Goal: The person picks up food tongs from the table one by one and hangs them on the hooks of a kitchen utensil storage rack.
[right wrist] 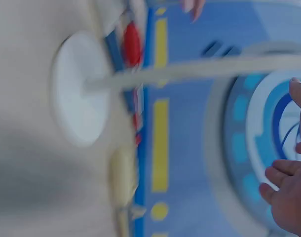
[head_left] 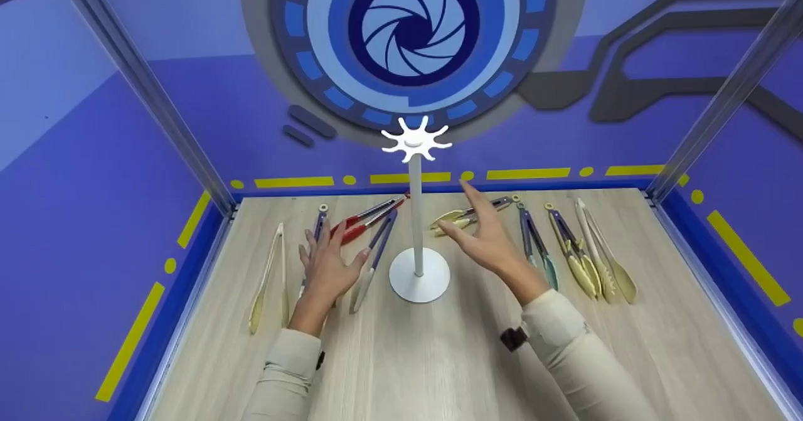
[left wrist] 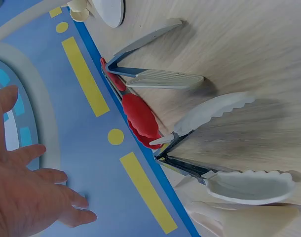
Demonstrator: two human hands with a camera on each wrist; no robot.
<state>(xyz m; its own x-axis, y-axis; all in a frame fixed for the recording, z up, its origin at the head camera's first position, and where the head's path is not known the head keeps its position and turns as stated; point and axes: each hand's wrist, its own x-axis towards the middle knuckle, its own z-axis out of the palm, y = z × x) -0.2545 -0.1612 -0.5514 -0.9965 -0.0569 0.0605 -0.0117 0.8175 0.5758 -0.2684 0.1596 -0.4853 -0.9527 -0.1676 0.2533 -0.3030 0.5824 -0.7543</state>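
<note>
A white stand point(head_left: 416, 214) with a round base and a ring of curved hooks on top rises between my hands. My left hand point(head_left: 329, 267) hovers left of it with fingers spread, above grey-handled tongs point(head_left: 321, 213) that it partly covers. Close by lie red-tipped tongs point(head_left: 355, 231) and blue-grey tongs point(head_left: 383, 236). To the stand's right, my right hand point(head_left: 492, 239) is held in the air, fingers extended and thumb apart, near cream-tipped tongs point(head_left: 448, 218). Neither hand holds anything; in the left wrist view, the left hand point(left wrist: 32, 192) shows loosely spread fingers.
Beige tongs point(head_left: 255, 314) lie at the far left. On the right are teal-tipped tongs point(head_left: 550, 270), yellowish tongs point(head_left: 580, 273) and more beige tongs point(head_left: 623, 283). A patterned blue-purple wall point(head_left: 351, 164) borders the wooden table point(head_left: 414, 364) at the back, with metal posts at the corners.
</note>
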